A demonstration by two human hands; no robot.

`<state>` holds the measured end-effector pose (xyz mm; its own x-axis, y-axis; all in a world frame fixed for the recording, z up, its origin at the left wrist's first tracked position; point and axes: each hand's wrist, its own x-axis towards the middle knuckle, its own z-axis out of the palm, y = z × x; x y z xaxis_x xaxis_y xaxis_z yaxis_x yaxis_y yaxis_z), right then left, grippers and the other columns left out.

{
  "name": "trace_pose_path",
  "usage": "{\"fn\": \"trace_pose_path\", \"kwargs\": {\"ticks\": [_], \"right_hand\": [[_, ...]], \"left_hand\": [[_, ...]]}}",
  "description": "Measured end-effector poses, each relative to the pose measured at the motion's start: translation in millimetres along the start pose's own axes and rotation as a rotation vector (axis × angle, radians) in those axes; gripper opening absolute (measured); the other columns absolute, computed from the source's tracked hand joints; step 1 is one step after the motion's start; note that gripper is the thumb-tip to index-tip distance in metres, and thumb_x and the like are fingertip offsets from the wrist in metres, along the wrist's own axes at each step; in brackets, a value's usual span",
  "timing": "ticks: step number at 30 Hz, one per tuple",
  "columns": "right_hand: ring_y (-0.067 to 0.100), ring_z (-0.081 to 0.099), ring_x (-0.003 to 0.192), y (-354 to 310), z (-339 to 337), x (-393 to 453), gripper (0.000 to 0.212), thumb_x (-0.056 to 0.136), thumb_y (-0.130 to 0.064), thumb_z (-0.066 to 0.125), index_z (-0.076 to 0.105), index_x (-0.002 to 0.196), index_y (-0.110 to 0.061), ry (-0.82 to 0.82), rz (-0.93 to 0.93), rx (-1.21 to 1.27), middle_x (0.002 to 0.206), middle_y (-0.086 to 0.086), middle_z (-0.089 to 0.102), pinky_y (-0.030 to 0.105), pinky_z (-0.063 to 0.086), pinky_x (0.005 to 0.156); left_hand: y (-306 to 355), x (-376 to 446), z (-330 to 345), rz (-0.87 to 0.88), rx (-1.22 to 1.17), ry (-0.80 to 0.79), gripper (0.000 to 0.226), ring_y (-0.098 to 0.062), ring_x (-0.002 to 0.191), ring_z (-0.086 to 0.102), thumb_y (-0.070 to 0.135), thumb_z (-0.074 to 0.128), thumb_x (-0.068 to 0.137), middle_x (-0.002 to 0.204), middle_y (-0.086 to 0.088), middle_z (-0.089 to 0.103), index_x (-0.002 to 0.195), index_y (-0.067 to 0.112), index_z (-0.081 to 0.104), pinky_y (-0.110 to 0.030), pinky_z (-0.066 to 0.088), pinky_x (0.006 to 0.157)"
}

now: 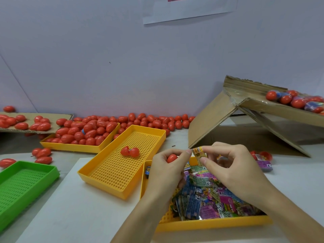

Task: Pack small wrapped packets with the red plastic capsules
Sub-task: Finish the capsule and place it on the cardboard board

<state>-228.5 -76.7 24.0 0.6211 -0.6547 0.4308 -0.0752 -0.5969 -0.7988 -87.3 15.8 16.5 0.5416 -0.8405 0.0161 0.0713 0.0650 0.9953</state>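
The left hand (168, 165) has its fingers curled around a red capsule (172, 158), and only a small part of the shell shows between the thumb and the fingers. The right hand (228, 165) pinches a small orange packet (199, 152) between thumb and forefinger, and the tip of the left forefinger touches the same packet at its upper end. Both hands are above the far end of the yellow tray (210, 223) which stands at the near edge of the bench (73, 216) and is full of loose packets (206, 199).

I think the packet is very light and soft, made of thin shiny foil, so it bends easily and can slip. It is better to hold it at the short ends and to fold or roll it, so it becomes narrow enough for the capsule. The capsule looks like stiff smooth plastic, light, and a little slippery, so the grip around its body is good. Whether it is opened already, I cannot tell, because the fingers hide it.

An opened capsule (130, 152) lies in the empty yellow tray (108, 181) in the middle. Many closed capsules (84, 132) fill another tray (70, 147) toward the far left of the bench. A green tray (26, 186) is at the left edge.
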Motion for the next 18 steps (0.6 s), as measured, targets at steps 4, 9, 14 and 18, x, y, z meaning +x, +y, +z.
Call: {"fn": "trace_pose_path", "kwargs": {"ticks": [4,9,14,18], "right_hand": [[0.021,0.058,0.069,-0.6,1.0,-1.1,0.018,0.09,-0.015,0.069,0.076,0.102,-0.027,-0.023,0.009,0.003,0.073,-0.002,0.06,0.032,0.05,0.062],[0.024,0.058,0.069,-3.7,1.4,-1.7,0.019,0.09,-0.014,0.069,0.077,0.103,-0.026,-0.035,-0.006,0.025,0.073,0.002,0.06,0.037,0.05,0.06],[0.017,0.063,0.076,-6.4,-0.6,-1.6,0.014,0.092,-0.026,0.065,0.078,0.097,-0.03,-0.069,0.039,0.079,0.078,-0.001,0.067,0.03,0.05,0.066],[-0.004,0.06,0.062,-8.2,-2.1,0.3,0.03,0.084,-0.044,0.056,0.078,0.09,-0.025,-0.05,0.107,0.21,0.063,-0.017,0.065,0.008,0.043,0.059]], "left_hand": [[0.3,-0.4,0.0,0.006,0.007,-0.069,0.023,-0.01,0.045,0.038,0.031,0.072,0.089,0.054,0.002,0.043,0.086,0.009,0.076,-0.024,0.035,0.043],[0.9,-0.3,0.3,-0.013,-0.056,-0.095,0.018,-0.009,0.045,0.037,0.027,0.072,0.089,0.055,0.003,0.043,0.088,0.01,0.075,-0.022,0.034,0.042],[1.8,-1.3,0.9,0.034,0.005,-0.087,0.012,-0.006,0.045,0.041,0.026,0.074,0.087,0.054,0.008,0.046,0.084,0.015,0.075,-0.021,0.036,0.044],[1.4,-1.6,2.7,0.232,0.247,-0.067,0.012,0.001,0.053,0.055,0.028,0.073,0.088,0.056,0.022,0.056,0.077,0.025,0.073,-0.014,0.044,0.05]]}}
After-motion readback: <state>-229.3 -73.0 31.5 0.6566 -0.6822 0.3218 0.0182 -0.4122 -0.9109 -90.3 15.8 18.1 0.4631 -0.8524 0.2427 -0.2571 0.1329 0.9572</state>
